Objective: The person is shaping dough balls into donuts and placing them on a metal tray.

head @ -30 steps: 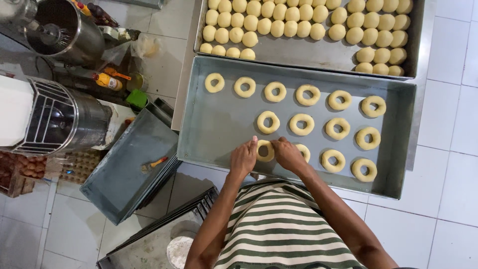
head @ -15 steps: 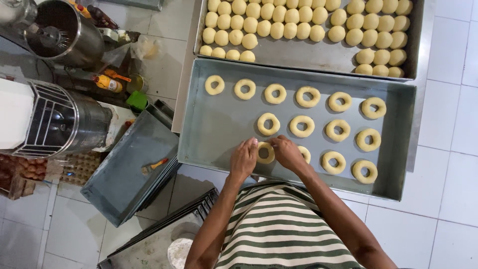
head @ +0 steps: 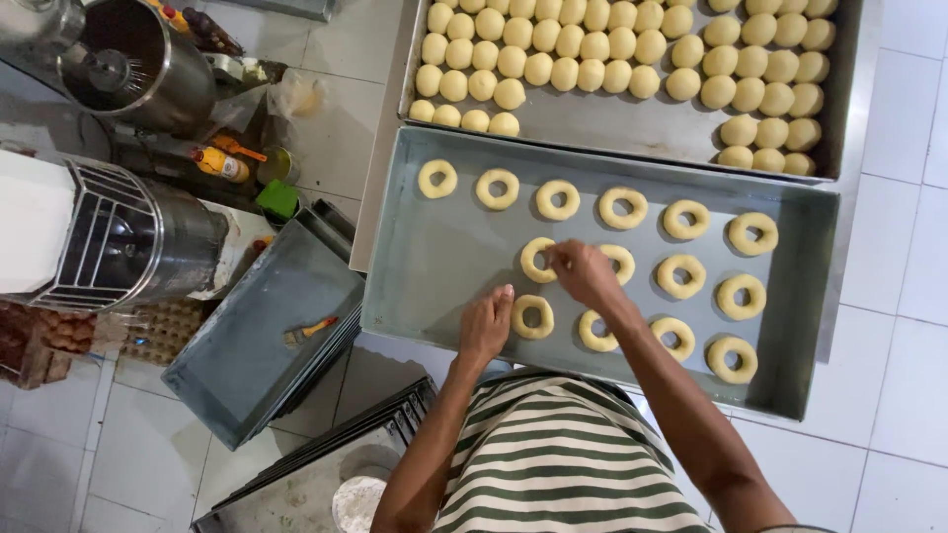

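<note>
A white tiled floor (head: pixel 908 326) is carrying everything here, glossy and square-gridded. On it, the near tray (head: pixel 434 266) is lying as a wide, shallow rectangle of dull grey metal with raised walls, its bare part smooth and faintly floured. Just behind it and touching its far wall, a second metal tray (head: pixel 632 123) is holding many pale, round dough balls (head: pixel 553 44) packed in tight rows. To the left, a stack of empty grey trays (head: pixel 267 345) is sitting tilted, with a small brush (head: pixel 311 329) lying on top, and a shiny steel mixer bowl (head: pixel 138 61) is standing further back.

Inside the near tray, soft yellow dough rings (head: pixel 696 219) are lying in 3 rough rows, each puffy and matte with a clean round hole, all apart from one another.

The left hand (head: pixel 486 324) is resting over the tray's near wall, its grip loose and open, fingertips just beside the nearest dough ring (head: pixel 532 316) and holding nothing. The right hand (head: pixel 588 274) is reaching over the middle row, fingers pinching towards a middle-row ring (head: pixel 536 260) at its right edge; whether that grip is truly closed on the dough I cannot tell, since the fingers are hiding the contact. The person's striped shirt (head: pixel 563 464) is filling the lower edge.
</note>
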